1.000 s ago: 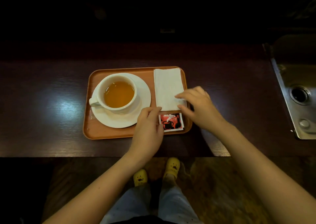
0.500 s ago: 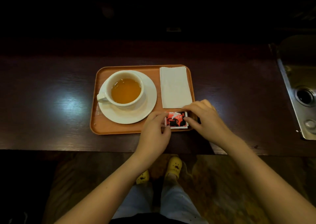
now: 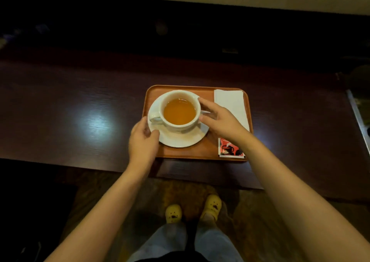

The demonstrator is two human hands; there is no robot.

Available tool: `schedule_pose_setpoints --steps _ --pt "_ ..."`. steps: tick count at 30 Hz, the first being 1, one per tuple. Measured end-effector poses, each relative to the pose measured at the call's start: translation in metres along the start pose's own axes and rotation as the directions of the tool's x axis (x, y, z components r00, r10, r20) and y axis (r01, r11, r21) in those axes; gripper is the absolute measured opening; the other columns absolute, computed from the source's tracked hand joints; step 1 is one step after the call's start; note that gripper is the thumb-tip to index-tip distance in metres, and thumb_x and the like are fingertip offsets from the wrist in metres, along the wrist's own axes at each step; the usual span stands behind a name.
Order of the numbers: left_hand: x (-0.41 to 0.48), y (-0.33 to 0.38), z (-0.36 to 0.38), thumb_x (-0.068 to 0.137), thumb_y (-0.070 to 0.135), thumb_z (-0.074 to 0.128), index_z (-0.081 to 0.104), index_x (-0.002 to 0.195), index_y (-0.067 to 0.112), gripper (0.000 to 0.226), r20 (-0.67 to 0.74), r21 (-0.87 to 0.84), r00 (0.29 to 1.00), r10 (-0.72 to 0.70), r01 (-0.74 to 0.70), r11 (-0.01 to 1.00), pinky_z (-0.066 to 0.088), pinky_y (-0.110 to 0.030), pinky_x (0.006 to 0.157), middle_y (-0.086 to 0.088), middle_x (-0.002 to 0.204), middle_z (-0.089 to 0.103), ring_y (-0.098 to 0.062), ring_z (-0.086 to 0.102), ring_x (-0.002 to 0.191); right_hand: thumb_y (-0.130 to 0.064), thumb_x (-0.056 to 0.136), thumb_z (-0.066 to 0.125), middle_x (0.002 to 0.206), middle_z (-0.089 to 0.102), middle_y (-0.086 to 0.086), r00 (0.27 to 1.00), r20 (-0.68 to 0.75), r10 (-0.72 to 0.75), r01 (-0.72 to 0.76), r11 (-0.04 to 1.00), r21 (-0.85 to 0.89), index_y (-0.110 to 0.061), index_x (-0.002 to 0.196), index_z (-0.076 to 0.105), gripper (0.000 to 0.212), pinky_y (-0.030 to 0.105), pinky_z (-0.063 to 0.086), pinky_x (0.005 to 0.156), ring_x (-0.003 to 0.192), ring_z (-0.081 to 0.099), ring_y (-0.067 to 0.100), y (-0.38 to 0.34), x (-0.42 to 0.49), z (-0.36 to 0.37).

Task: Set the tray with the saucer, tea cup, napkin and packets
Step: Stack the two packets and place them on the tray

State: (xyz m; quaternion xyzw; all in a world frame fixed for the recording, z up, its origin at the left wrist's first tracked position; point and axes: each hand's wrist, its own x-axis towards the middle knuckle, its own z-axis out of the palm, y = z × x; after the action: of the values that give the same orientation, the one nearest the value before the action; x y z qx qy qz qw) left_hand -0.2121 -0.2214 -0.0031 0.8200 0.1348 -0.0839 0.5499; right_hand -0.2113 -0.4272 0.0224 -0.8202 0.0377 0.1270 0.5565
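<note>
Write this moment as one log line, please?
left hand: gripping saucer rim | right hand: open beside tea cup | napkin, packet: on tray

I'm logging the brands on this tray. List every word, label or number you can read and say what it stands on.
Packet: red and black print with a cup picture; any lettering is too blurred to read.
Napkin: plain white, no text.
Cup, saucer and tray: no markings visible.
Nothing here can be read.
</note>
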Motion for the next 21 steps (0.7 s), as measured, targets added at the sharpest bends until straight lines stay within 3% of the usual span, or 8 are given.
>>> schedule_pose_setpoints --steps 5,11,15,17,19,21 --pt "0.013 -0.003 -0.002 0.083 0.016 0.05 0.053 0.122 0.031 0.042 0.048 -0.017 0.998 0.036 -0.035 0.999 0.047 -0.036 0.095 -0.001 0.123 0.058 -0.014 0.055 0.108 -0.017 0.088 0.054 0.138 0.048 -0.002 0.998 -0.062 -0.014 0.017 0.999 0.044 -0.026 0.134 0.041 0.049 0.034 0.039 0.103 0.125 0.045 0.012 -0.001 -0.001 0.008" --pt "0.025 -0.004 -0.005 0.085 0.016 0.052 0.05 0.126 0.028 0.043 0.097 -0.024 0.993 0.061 -0.059 0.998 0.046 -0.031 0.094 -0.002 0.129 0.055 -0.01 0.053 0.112 -0.023 0.088 0.055 0.14 0.047 -0.003 0.992 -0.127 0.001 0.007 0.998 0.059 -0.028 0.134 0.041 0.049 0.033 0.038 0.102 0.126 0.043 0.011 0.004 -0.006 0.014" --pt "0.031 -0.005 -0.009 0.083 0.01 0.053 0.033 0.137 0.024 0.059 0.063 -0.067 0.997 0.032 -0.028 0.997 0.038 -0.02 0.089 -0.003 0.141 0.044 -0.005 0.044 0.117 -0.026 0.091 0.049 0.143 0.043 0.0 0.97 -0.229 0.086 -0.081 0.996 0.03 -0.024 0.136 0.036 0.047 0.034 0.036 0.102 0.129 0.041 0.015 0.013 -0.007 0.01" --pt "0.034 -0.007 -0.011 0.082 0.007 0.053 0.025 0.14 0.022 0.066 0.067 -0.077 0.998 -0.02 0.025 0.997 0.035 -0.022 0.092 -0.003 0.146 0.039 -0.008 0.041 0.124 -0.025 0.093 0.045 0.144 0.042 0.002 0.95 -0.288 0.122 -0.133 0.991 -0.019 -0.023 0.136 0.037 0.043 0.034 0.035 0.1 0.13 0.04 0.019 0.018 -0.009 0.006" --pt "0.035 -0.01 -0.01 0.08 0.006 0.052 0.032 0.137 0.026 0.064 0.155 -0.04 0.987 -0.028 0.034 0.999 0.04 -0.026 0.094 -0.001 0.14 0.046 -0.015 0.045 0.124 -0.023 0.093 0.042 0.142 0.044 0.003 0.959 -0.259 0.115 -0.143 0.985 -0.092 -0.025 0.133 0.039 0.04 0.036 0.036 0.1 0.128 0.041 0.02 0.021 -0.011 0.004" --pt "0.034 -0.011 -0.009 0.077 0.005 0.05 0.047 0.119 0.036 0.053 0.232 0.016 0.972 0.034 -0.038 0.999 0.047 -0.023 0.08 0.005 0.122 0.058 -0.013 0.054 0.111 -0.022 0.093 0.04 0.14 0.046 0.002 0.979 -0.181 0.093 -0.125 0.977 -0.173 -0.025 0.134 0.038 0.041 0.039 0.036 0.103 0.126 0.044 0.021 0.023 -0.011 0.008"
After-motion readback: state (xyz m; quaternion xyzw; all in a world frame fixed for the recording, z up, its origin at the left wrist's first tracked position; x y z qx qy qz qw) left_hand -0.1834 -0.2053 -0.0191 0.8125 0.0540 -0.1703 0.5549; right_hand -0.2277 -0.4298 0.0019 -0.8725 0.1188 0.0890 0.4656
